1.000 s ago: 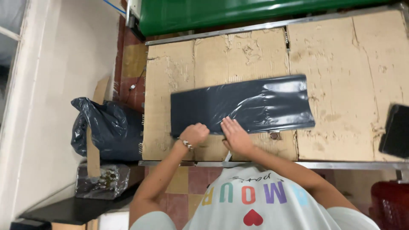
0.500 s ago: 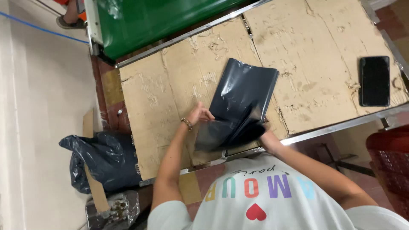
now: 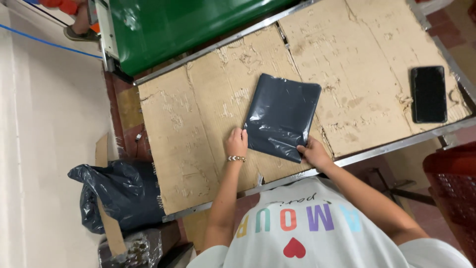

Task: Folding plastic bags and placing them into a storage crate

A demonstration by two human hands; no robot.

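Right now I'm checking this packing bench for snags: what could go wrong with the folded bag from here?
1. The folded dark plastic bag lies across a gap between the torn cardboard sheets; a corner might catch there.
2. Only its near edge is pinned, by the left hand and the right hand, so the glossy fold could spring open.
3. The black phone sits near the table edge and might be knocked.

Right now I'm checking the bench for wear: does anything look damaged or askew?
Yes. The cardboard covering the table is torn and scuffed, with its top layer peeled in patches. The folded dark bag lies askew to the table edge, left hand and right hand at its near corners. The phone lies flat, seemingly intact.
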